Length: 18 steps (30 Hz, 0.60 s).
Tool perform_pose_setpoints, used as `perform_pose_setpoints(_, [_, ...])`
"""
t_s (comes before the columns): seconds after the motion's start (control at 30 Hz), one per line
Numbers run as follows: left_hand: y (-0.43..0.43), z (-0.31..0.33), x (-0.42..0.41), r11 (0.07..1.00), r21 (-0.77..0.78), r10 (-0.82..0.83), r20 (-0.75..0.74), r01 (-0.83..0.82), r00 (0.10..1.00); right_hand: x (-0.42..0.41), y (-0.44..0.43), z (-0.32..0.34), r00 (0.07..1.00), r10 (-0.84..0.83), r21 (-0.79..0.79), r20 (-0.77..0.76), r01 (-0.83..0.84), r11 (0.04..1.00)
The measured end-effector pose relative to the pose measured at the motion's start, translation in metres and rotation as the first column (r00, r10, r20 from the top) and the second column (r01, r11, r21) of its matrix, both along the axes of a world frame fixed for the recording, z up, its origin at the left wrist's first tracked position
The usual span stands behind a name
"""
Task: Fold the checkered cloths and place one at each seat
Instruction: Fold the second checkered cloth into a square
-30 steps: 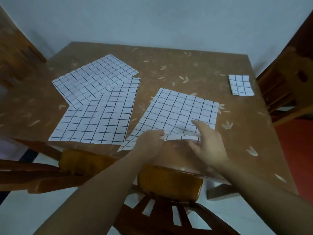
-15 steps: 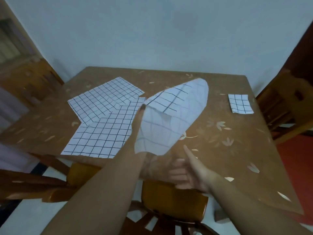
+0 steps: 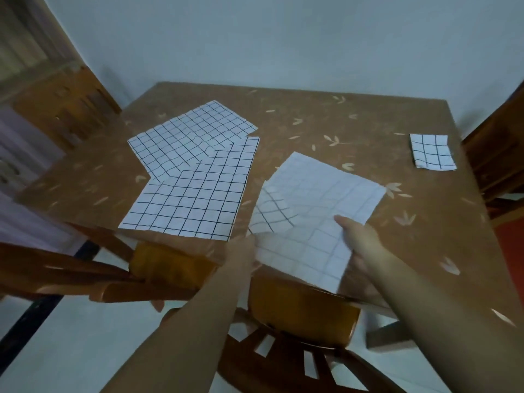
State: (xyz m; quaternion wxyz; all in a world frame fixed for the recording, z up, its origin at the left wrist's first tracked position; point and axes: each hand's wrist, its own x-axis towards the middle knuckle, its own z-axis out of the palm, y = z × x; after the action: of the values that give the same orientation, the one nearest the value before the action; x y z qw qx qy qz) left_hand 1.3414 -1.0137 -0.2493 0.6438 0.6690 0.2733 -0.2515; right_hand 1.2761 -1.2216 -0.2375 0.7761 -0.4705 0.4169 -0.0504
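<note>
A checkered cloth lies partly on the brown table near its front edge, pale back side up, with one corner folded over at the left. My left hand pinches its near left corner. My right hand grips its near right edge, thumb on top and fingers underneath. Two more checkered cloths lie flat and overlapping on the left: the far cloth and the near cloth. A small folded checkered cloth sits at the table's right edge.
A wooden chair stands directly below my hands at the table's front. Another chair is at the near left, one chair at the far left, and one chair on the right. A pale wall is behind the table.
The cloth was lifted off the table by my left hand, swung up and turned over. It now lies pale side up, with both hands holding its near edge.
</note>
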Motion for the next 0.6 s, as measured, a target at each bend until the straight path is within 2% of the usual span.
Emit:
perform_pose_setpoints(0.1, [0.002,-0.011,-0.008,0.956,0.116,-0.254,-0.138,0.270,0.957,-0.018,-0.007,-0.005,0.993,0.063,-0.086,-0.100,-0.072,0.994])
perform_pose_setpoints(0.23, [-0.009,-0.020,-0.014,0.918,0.087,-0.363,-0.205,0.386,0.909,-0.051,0.003,-0.039,0.899,0.282,0.029,-0.335,-0.290,0.957])
perform_pose_setpoints(0.33, [-0.013,-0.028,-0.015,0.883,0.135,-0.419,-0.204,0.450,0.885,-0.063,-0.002,-0.055,0.869,0.248,-0.035,-0.428,-0.290,0.956])
perform_pose_setpoints(0.43, [-0.010,-0.039,-0.005,0.893,0.268,-0.343,-0.114,0.362,0.932,-0.069,-0.016,-0.043,0.876,0.236,-0.070,-0.421,-0.291,0.954])
perform_pose_setpoints(0.5, [-0.008,-0.042,0.000,0.900,0.293,-0.309,-0.095,0.323,0.946,-0.071,-0.026,-0.037,0.908,0.138,-0.136,-0.396,-0.206,0.969])
perform_pose_setpoints(0.6, [-0.013,-0.044,-0.003,0.884,0.300,-0.341,-0.108,0.358,0.934,-0.079,-0.028,-0.032,0.931,-0.073,-0.292,-0.358,-0.037,0.956])
